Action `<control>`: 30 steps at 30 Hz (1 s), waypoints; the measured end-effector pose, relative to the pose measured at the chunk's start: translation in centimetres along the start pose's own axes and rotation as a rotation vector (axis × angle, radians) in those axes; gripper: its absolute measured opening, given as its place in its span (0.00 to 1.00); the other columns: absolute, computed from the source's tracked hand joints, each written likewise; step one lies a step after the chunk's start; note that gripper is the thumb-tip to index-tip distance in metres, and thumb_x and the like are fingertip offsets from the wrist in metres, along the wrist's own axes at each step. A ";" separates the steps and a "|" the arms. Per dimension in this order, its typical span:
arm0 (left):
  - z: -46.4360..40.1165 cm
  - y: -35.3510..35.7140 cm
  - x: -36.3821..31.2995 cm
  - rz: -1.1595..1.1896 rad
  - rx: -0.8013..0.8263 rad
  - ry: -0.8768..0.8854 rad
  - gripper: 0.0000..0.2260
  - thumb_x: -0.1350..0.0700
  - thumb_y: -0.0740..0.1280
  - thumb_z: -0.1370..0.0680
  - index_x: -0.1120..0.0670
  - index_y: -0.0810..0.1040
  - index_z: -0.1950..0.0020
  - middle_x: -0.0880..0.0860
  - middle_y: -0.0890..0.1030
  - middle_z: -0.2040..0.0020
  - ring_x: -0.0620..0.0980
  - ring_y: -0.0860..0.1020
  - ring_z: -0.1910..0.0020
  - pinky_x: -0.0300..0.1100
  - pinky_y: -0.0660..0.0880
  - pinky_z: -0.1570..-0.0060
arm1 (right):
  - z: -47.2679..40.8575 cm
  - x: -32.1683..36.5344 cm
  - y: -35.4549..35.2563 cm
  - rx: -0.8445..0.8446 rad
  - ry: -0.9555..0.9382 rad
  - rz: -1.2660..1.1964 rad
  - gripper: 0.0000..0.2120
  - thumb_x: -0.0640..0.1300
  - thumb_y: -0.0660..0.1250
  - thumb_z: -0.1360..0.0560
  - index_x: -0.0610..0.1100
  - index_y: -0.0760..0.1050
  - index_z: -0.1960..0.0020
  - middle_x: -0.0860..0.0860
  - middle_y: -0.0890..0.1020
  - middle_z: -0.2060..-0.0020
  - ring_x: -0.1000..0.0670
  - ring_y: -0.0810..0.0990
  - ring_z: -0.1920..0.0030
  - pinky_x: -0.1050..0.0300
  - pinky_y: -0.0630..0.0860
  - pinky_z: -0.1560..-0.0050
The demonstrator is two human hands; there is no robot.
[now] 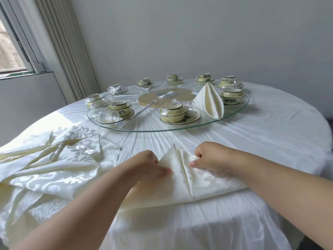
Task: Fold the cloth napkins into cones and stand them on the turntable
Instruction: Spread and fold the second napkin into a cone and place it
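Both my hands are on the napkin (182, 184) at the near edge of the table (270, 127). It lies flat and folded to a triangle, point away from me, a crease running down its middle.

My left hand (151, 166) pinches the left flap near the point: fingers curled, thumb on top of the cloth. My right hand (209, 157) pinches the right flap the same way, thumb tip on the cloth just beside the crease. The two hands are near each other, with the raised point between them.

One finished cone (210, 100) stands upright on the turntable (137, 129), on its right side, between two wrapped bowl sets (173, 112) (bowl on saucer, plastic film over each). More such sets sit round the glass and on the table behind it. A glass cup (108, 117) lies at the turntable's left front edge.

A loose pile of unfolded napkins (54, 165) lies on the table to my left, just beside the one I am folding. Window (12, 51) and blinds (64, 51) are at far left.
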State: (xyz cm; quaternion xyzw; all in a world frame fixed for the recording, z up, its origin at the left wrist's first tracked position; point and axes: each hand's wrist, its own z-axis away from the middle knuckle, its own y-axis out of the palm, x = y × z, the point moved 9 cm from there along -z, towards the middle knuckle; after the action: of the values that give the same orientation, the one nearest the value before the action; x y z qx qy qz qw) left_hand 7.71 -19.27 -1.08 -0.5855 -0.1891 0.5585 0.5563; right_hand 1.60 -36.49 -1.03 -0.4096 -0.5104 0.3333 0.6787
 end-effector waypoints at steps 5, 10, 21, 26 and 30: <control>-0.6 0.2 0.1 0.040 -0.028 -0.008 0.17 0.45 0.73 0.29 0.55 0.72 0.66 0.49 0.72 0.69 0.48 0.70 0.71 0.38 0.63 0.72 | 0.0 0.6 -0.2 -0.055 -0.013 0.102 0.20 0.51 0.67 0.24 0.47 0.62 0.68 0.51 0.73 0.71 0.52 0.68 0.74 0.59 0.59 0.73; -0.9 -0.4 -0.1 -0.036 -0.131 0.022 0.19 0.44 0.72 0.29 0.54 0.68 0.67 0.49 0.71 0.70 0.47 0.68 0.72 0.39 0.61 0.72 | -0.1 0.7 -0.2 -0.058 -0.028 0.098 0.17 0.52 0.65 0.22 0.49 0.63 0.65 0.54 0.79 0.67 0.52 0.72 0.75 0.61 0.64 0.74; -0.7 -0.5 0.1 -0.027 -0.260 0.054 0.18 0.43 0.73 0.31 0.52 0.73 0.51 0.48 0.75 0.55 0.49 0.74 0.54 0.42 0.68 0.61 | -1.4 0.2 0.5 -0.035 -0.012 0.034 0.16 0.54 0.65 0.23 0.50 0.63 0.64 0.54 0.79 0.67 0.48 0.76 0.72 0.58 0.71 0.69; 1.4 -1.6 -3.2 -0.178 -0.546 0.420 0.17 0.50 0.76 0.33 0.48 0.78 0.46 0.46 0.73 0.50 0.50 0.70 0.46 0.41 0.66 0.48 | -1.7 0.1 0.7 -0.028 -0.008 0.033 0.14 0.56 0.66 0.24 0.46 0.69 0.59 0.51 0.83 0.62 0.46 0.79 0.69 0.54 0.76 0.65; 2.0 0.5 -4.9 -0.147 -0.367 0.640 0.10 0.61 0.67 0.27 0.50 0.84 0.51 0.46 0.80 0.56 0.48 0.78 0.55 0.39 0.70 0.56 | -1.9 0.1 0.4 -0.018 0.010 0.039 0.14 0.56 0.67 0.25 0.45 0.71 0.55 0.46 0.84 0.58 0.44 0.81 0.63 0.52 0.76 0.61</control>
State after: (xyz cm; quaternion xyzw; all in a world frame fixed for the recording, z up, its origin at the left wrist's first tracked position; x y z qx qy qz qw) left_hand 4.27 -22.63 1.13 -0.8054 -0.1441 0.2626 0.5115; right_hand 3.41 -36.61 -1.61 -0.4269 -0.5021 0.3399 0.6710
